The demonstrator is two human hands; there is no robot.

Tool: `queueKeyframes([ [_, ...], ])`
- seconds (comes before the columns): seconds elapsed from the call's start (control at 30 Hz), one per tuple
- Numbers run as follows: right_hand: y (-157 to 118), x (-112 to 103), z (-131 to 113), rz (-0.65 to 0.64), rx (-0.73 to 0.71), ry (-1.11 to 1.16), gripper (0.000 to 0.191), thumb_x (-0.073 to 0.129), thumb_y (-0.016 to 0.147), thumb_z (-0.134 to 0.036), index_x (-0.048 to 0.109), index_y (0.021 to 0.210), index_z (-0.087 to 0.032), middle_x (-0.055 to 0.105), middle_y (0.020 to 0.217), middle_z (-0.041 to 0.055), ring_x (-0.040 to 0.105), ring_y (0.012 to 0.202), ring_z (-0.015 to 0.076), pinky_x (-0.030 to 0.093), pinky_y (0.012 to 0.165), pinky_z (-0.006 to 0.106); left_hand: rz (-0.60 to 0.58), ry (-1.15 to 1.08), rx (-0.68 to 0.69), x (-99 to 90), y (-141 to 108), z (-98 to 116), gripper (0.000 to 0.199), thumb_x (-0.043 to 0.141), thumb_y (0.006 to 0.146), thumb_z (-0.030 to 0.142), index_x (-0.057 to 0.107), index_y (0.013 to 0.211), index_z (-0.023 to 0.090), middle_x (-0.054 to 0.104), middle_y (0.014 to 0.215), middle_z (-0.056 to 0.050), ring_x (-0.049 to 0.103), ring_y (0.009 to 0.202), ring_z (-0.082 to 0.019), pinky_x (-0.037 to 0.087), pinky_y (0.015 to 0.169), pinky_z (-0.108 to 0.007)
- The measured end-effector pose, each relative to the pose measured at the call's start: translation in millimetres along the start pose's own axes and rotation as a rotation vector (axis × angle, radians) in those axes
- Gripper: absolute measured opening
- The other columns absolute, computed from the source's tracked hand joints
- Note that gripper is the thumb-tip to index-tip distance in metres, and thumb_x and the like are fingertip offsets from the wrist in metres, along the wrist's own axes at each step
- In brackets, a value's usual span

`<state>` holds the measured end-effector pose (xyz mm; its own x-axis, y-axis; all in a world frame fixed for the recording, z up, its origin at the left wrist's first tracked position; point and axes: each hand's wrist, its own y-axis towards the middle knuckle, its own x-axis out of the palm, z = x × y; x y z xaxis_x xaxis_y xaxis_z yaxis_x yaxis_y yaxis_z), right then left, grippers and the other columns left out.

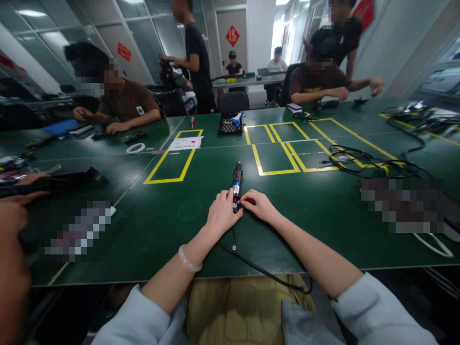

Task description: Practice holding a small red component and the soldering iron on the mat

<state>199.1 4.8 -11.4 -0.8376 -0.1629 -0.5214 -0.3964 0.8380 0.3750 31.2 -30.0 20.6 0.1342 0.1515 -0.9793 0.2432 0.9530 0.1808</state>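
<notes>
An opened power-tool motor assembly [236, 178] lies lengthwise on the green table in front of me, with a dark nose at the far end, a blue and silver middle and small red parts near the close end. My left hand [223, 211] is closed around its near end from the left. From the right, my right hand [258, 203] has its thumb and fingers pinched at the red parts; what they hold is too small to make out. A black power cord [262, 270] runs from under my left hand to the table's front edge. Beside it, a short lead ends in a ring terminal [234, 247].
Yellow tape outlines [276, 172] mark the green table [161, 211]. A black tray [230, 127] and a red-handled screwdriver [192, 121] lie farther back. Tangled black cables [355, 155] lie to the right. Co-workers sit around the table; one's arm [12, 225] reaches in at left.
</notes>
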Motion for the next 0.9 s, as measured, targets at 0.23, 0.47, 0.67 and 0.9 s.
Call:
queueKeyframes([
  [0.23, -2, -3, -3, 0.024, 0.017, -0.01, 0.011, 0.055, 0.087, -0.021, 0.065, 0.088, -0.017, 0.063, 0.08, 0.0022, 0.054, 0.069, 0.0127, 0.042, 0.066, 0.024, 0.035, 0.105, -0.025, -0.5, 9, 8, 0.063, 0.046, 0.085, 0.05, 0.038, 0.135, 0.012, 0.053, 0.112, -0.014, 0.051, 0.101, -0.027, 0.041, 0.083, -0.036],
  [0.47, -3, -4, -7, -0.036, 0.022, 0.068, 0.014, 0.054, 0.087, -0.023, 0.063, 0.096, -0.016, 0.063, 0.08, 0.0009, 0.053, 0.064, 0.0111, 0.042, 0.063, 0.023, 0.042, 0.112, -0.004, -3.2, 6, -7, 0.064, 0.047, 0.085, 0.05, 0.038, 0.138, 0.015, 0.054, 0.108, -0.013, 0.051, 0.1, -0.027, 0.04, 0.084, -0.038],
  [0.67, -3, -5, -4, -0.028, 0.023, 0.037, 0.015, 0.054, 0.087, -0.024, 0.063, 0.097, -0.017, 0.063, 0.079, 0.0012, 0.052, 0.065, 0.0117, 0.043, 0.064, 0.024, 0.023, 0.152, -0.019, -12.9, -7, -44, 0.064, 0.046, 0.085, 0.05, 0.037, 0.14, 0.018, 0.054, 0.114, -0.014, 0.052, 0.101, -0.028, 0.039, 0.087, -0.038],
  [0.9, -3, -4, -5, -0.055, 0.02, 0.016, 0.013, 0.053, 0.087, -0.021, 0.064, 0.094, -0.017, 0.063, 0.081, 0.002, 0.054, 0.068, 0.0124, 0.042, 0.065, 0.024, -0.014, 0.313, -0.143, -29.1, -34, -120, 0.066, 0.035, 0.087, 0.055, 0.041, 0.139, 0.014, 0.055, 0.118, -0.017, 0.051, 0.109, -0.031, 0.033, 0.098, -0.044],
])
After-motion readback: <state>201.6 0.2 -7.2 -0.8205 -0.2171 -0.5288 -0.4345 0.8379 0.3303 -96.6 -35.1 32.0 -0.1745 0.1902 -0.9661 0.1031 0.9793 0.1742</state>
